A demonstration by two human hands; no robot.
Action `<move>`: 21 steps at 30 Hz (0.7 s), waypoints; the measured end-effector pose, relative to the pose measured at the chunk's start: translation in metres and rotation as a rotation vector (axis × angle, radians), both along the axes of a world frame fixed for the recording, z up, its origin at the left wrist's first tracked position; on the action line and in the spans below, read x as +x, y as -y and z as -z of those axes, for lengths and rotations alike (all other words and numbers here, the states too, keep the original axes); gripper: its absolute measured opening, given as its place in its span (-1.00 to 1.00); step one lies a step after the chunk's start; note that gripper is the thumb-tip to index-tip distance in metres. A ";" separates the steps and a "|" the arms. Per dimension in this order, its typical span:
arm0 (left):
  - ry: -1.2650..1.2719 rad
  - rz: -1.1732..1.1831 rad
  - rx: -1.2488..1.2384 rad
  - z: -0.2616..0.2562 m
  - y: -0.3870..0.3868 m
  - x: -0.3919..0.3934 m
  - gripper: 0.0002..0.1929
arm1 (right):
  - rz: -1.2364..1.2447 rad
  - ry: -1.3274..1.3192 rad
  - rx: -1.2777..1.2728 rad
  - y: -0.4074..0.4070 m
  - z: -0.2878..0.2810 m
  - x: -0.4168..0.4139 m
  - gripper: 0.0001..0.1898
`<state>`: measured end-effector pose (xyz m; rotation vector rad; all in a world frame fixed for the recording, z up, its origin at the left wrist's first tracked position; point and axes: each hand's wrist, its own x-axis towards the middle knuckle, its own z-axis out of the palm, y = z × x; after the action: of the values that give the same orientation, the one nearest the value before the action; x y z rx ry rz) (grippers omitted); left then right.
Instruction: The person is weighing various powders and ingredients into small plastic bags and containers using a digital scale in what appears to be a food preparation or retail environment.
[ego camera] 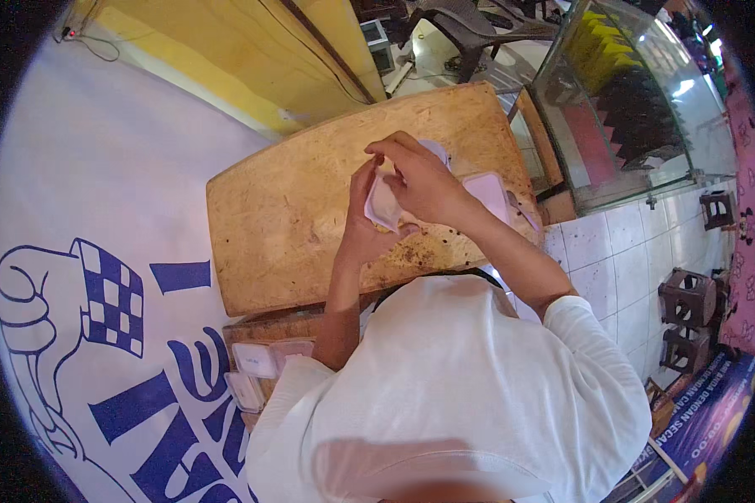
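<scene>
My left hand (360, 214) holds a small white packet or container (382, 204) above the wooden table (277, 207), its thumb lying along the near side. Over the far end of that white thing, my right hand (425, 179) bends its fingers close to my left fingertips. Whether the right fingers pinch anything is hard to make out. Partly behind my right hand lies a pale round lid or dish (437, 151). Beneath my right forearm, a whitish rectangular plastic container or lid (489, 193) rests on the table. Dark crumbs (418, 253) are scattered near the table's front edge.
Several plastic boxes (255, 360) stand on a lower wooden surface to my left. A glass display case (623, 119) is at the right, with brown stools (687, 295) beyond the tiled floor (594, 251). A printed banner (132, 157) hangs along the left.
</scene>
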<state>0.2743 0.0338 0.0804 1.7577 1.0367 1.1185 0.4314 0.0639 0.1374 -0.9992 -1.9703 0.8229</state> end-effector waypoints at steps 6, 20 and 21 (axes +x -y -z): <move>0.097 0.012 -0.020 0.017 -0.001 0.004 0.03 | 0.107 0.075 -0.101 0.004 0.002 -0.004 -0.47; -0.530 -0.022 0.139 0.073 0.017 0.011 0.02 | 0.573 -0.203 -0.056 0.032 0.141 0.090 -0.62; -0.527 -0.013 0.130 0.078 0.019 0.014 0.02 | 0.695 -0.195 -0.092 0.036 0.170 0.117 -0.64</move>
<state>0.2880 0.0145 0.0021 2.2199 1.3036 0.7534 0.5480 0.0283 -0.0322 -1.4728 -1.2876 0.5834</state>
